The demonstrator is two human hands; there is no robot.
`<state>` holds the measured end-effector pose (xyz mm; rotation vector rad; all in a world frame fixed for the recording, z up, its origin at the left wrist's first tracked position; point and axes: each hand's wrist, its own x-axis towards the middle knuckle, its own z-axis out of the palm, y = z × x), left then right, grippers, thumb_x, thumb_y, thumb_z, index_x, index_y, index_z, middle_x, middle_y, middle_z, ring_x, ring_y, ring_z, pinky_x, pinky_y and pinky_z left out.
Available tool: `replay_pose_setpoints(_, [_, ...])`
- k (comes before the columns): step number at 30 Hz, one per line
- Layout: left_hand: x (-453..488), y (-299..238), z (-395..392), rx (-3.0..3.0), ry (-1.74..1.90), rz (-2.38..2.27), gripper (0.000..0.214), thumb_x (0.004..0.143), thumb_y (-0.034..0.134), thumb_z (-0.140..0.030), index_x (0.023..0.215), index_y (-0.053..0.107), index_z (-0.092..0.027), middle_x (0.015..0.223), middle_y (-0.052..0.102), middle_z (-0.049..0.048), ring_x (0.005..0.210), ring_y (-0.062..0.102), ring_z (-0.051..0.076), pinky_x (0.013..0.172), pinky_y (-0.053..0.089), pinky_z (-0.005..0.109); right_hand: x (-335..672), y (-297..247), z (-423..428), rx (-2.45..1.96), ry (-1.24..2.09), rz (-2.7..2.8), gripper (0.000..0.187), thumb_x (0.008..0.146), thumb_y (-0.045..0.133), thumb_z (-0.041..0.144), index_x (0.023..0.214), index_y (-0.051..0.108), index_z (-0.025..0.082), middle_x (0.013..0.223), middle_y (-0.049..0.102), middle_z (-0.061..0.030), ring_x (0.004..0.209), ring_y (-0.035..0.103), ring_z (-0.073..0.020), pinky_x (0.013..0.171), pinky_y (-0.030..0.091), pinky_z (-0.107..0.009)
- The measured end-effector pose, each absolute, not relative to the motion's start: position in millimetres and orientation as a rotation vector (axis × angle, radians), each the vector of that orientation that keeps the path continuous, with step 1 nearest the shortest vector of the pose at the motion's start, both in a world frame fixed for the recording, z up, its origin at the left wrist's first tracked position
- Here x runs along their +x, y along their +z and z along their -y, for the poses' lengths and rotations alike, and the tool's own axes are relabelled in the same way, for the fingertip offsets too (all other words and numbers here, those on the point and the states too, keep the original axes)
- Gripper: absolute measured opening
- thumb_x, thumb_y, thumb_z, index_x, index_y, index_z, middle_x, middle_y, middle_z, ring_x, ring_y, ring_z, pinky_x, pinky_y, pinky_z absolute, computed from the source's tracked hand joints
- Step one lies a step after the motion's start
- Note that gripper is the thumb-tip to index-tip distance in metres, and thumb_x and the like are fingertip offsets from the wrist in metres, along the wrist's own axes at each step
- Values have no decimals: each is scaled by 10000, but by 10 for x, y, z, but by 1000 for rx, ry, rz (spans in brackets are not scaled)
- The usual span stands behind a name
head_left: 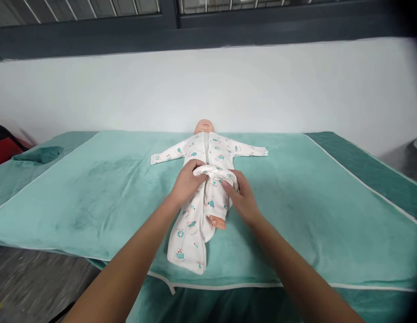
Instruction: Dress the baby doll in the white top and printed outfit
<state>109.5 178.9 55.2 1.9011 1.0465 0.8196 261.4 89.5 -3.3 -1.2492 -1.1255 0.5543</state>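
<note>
A baby doll (204,126) lies on its back on a teal blanket (104,188), head toward the wall. It wears a white sleepsuit with teal prints (208,150), sleeves spread out sideways. My left hand (187,182) is closed on a bunched fold of the sleepsuit at the doll's waist. My right hand (242,197) grips the same bunched cloth from the right side. One bare doll foot (218,221) sticks out below the gathered cloth. An empty sleepsuit leg (186,246) trails toward the blanket's near edge.
A folded dark teal cloth (38,154) lies at the far left of the bed. A red and black object (3,148) sits past the left edge. A white wall (296,85) runs behind the bed, with a dark window frame (195,31) above.
</note>
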Motion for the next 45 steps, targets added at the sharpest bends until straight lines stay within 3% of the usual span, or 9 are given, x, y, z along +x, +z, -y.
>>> replay_pose_setpoints(4, [1027, 588, -1786, 1759, 796, -972, 222, 782, 637, -348, 946, 595, -204, 925, 620, -4, 831, 571, 168, 697, 462, 251, 2679, 411, -1188, -1370, 639, 1463, 283, 792, 676, 477, 933, 647, 234, 894, 645, 11, 818, 559, -176, 743, 412, -290])
replay_pose_setpoints(8, [880, 615, -1825, 1611, 692, -866, 306, 816, 653, -435, 1006, 600, -201, 965, 629, 23, 875, 592, 184, 743, 467, 276, 2797, 563, -1556, -1279, 889, 1597, 322, 765, 675, 481, 691, 572, 186, 656, 495, 40, 623, 433, -114, 579, 327, -244])
replay_pose_setpoints(12, [716, 538, -1892, 1527, 489, -788, 348, 741, 761, -400, 969, 615, -181, 918, 612, 21, 796, 582, 156, 669, 444, 247, 2870, 309, -1715, -1194, 1133, 1362, 203, 737, 666, 359, 721, 590, 172, 655, 500, 39, 604, 434, -104, 552, 314, -227])
replay_pose_setpoints(15, [743, 441, -1919, 1421, 661, -802, 312, 744, 766, -380, 883, 578, -174, 800, 567, -9, 676, 535, 107, 606, 416, 220, 2847, 168, -1674, -1134, 1255, 1217, 177, 726, 680, 326, 776, 594, 179, 664, 521, 39, 590, 446, -103, 537, 319, -219])
replay_pose_setpoints(22, [1113, 454, -1940, 1410, 1046, -871, 234, 836, 654, -413, 865, 539, -210, 711, 535, -40, 590, 501, 100, 585, 419, 228, 2728, 327, -1537, -981, 1454, 1412, 301, 767, 709, 426, 892, 623, 166, 791, 633, -14, 693, 563, -146, 627, 436, -255])
replay_pose_setpoints(29, [1118, 483, -1928, 1584, 1023, -939, 278, 832, 652, -455, 778, 555, -200, 677, 522, -35, 618, 521, 120, 600, 405, 242, 2614, 278, -1513, -1228, 1366, 1552, 350, 792, 667, 452, 608, 602, 161, 615, 585, -10, 574, 521, -124, 558, 389, -254])
replay_pose_setpoints(33, [973, 497, -1858, 1510, 769, -938, 369, 853, 595, -553, 856, 621, -184, 725, 611, 3, 646, 557, 148, 623, 426, 269, 2590, 213, -1527, -1158, 1372, 1225, 146, 756, 649, 296, 822, 699, 176, 767, 677, -9, 681, 601, -156, 629, 447, -261])
replay_pose_setpoints(36, [901, 513, -1809, 1509, 702, -904, 366, 839, 624, -534, 901, 648, -174, 848, 657, 29, 727, 573, 163, 668, 437, 276, 2637, 223, -1529, -1035, 1340, 1125, 230, 758, 633, 256, 969, 705, 197, 830, 690, 8, 737, 612, -157, 669, 457, -260])
replay_pose_setpoints(45, [1183, 444, -1858, 1696, 1084, -1162, 302, 842, 624, -446, 725, 520, -187, 705, 505, -35, 687, 469, 120, 634, 373, 234, 2646, 353, -1455, -1035, 1486, 1593, 247, 733, 758, 384, 817, 715, 156, 839, 710, -43, 835, 649, -203, 775, 486, -320])
